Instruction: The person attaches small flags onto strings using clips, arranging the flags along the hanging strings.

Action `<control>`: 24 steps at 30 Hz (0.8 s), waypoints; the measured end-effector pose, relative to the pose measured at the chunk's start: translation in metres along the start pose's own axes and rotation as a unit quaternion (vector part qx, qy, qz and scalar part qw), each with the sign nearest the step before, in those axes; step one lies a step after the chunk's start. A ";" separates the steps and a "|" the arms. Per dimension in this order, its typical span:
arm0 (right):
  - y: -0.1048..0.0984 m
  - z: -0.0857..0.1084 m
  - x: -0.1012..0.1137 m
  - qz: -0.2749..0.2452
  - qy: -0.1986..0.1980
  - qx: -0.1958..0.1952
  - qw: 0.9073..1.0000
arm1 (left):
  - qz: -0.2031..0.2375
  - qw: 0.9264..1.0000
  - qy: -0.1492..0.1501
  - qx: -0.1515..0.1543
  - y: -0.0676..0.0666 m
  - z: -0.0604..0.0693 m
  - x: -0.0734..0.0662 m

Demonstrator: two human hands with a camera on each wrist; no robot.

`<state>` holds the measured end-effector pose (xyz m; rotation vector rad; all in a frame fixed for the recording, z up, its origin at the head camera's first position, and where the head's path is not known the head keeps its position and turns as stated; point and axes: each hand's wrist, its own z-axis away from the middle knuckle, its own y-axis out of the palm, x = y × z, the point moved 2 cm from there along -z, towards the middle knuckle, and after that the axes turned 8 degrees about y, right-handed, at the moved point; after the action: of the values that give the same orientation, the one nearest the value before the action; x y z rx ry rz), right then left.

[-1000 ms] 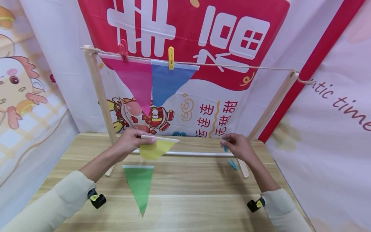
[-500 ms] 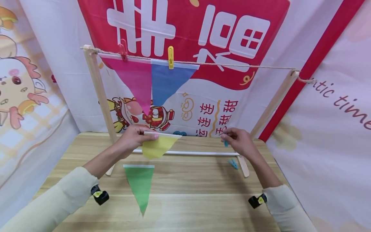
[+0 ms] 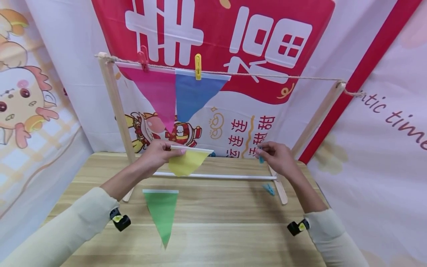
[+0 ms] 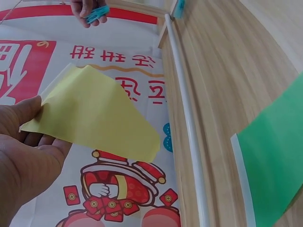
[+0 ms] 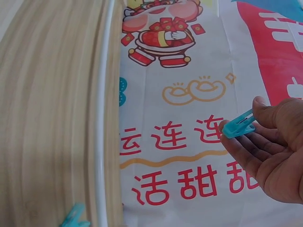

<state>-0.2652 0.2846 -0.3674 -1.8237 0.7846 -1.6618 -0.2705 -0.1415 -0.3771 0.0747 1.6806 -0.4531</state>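
My left hand (image 3: 156, 155) pinches a yellow pennant (image 4: 94, 111) near one end of its white top strip, thumb on the front, below the strung line. In my right hand (image 3: 278, 157) a light-blue clothespin (image 5: 239, 125) is held between thumb and fingers. On the twine (image 3: 267, 75) hang a pink pennant (image 3: 156, 87) under a red clothespin (image 3: 143, 63), and a blue pennant (image 3: 197, 94) under a yellow clothespin (image 3: 198, 66). Lying on the table are a green pennant (image 3: 162, 213) and a second light-blue clothespin (image 3: 268, 189).
Wooden posts (image 3: 115, 100) hold the twine at both ends, joined low down by a white rod (image 3: 220, 177). Behind the frame hangs a printed cloth backdrop (image 3: 217, 102). The wood-grain table (image 3: 217, 230) spreads in front.
Both hands have risen a little, and the left has shifted slightly right with the yellow pennant. The clothespin has gone up with the right hand. The hung pennants stay put.
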 end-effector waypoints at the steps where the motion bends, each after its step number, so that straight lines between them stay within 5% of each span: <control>1: -0.001 0.000 0.001 0.002 0.000 0.000 1.000 | 0.001 1.000 0.001 0.001 0.000 0.000 -0.001; 11: -0.014 -0.001 0.017 -0.001 0.020 0.003 1.000 | 0.010 1.000 0.015 -0.001 0.001 -0.004 -0.014; 24: -0.025 -0.003 0.035 -0.008 -0.009 -0.001 1.000 | 0.029 0.999 0.042 0.000 0.006 -0.009 -0.028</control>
<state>-0.2640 0.2756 -0.3254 -1.8487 0.7666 -1.6533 -0.2722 -0.1272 -0.3511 0.1443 1.7556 -0.4106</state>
